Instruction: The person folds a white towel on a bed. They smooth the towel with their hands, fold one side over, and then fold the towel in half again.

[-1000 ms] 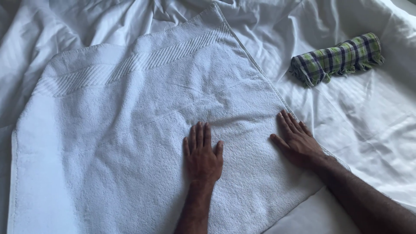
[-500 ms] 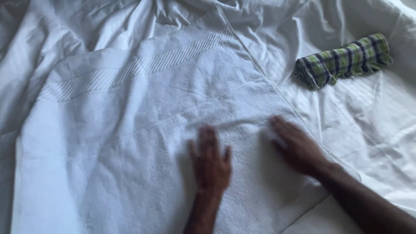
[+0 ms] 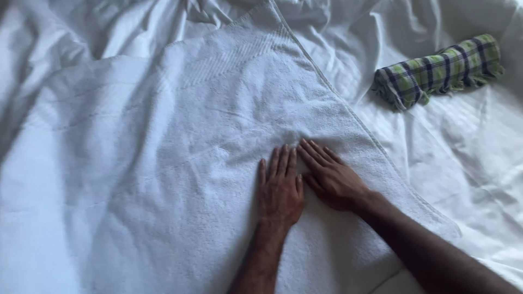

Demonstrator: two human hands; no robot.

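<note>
One white towel (image 3: 180, 163) lies spread flat over the rumpled bed sheet (image 3: 463, 158); one rolled green plaid cloth (image 3: 438, 71) rests well apart, at upper right. Two hands press palm-down on the towel, side by side and touching. Left hand (image 3: 280, 190): fingers straight, close together. Right hand (image 3: 333, 177): fingers extended, slightly spread, angled toward the left hand.

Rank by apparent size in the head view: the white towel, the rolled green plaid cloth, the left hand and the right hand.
1. White towel, by far the largest, spread flat on the bed sheet.
2. Rolled green plaid cloth, though it lies farther from the camera.
3. Left hand and right hand: they look alike, so unranked.
</note>
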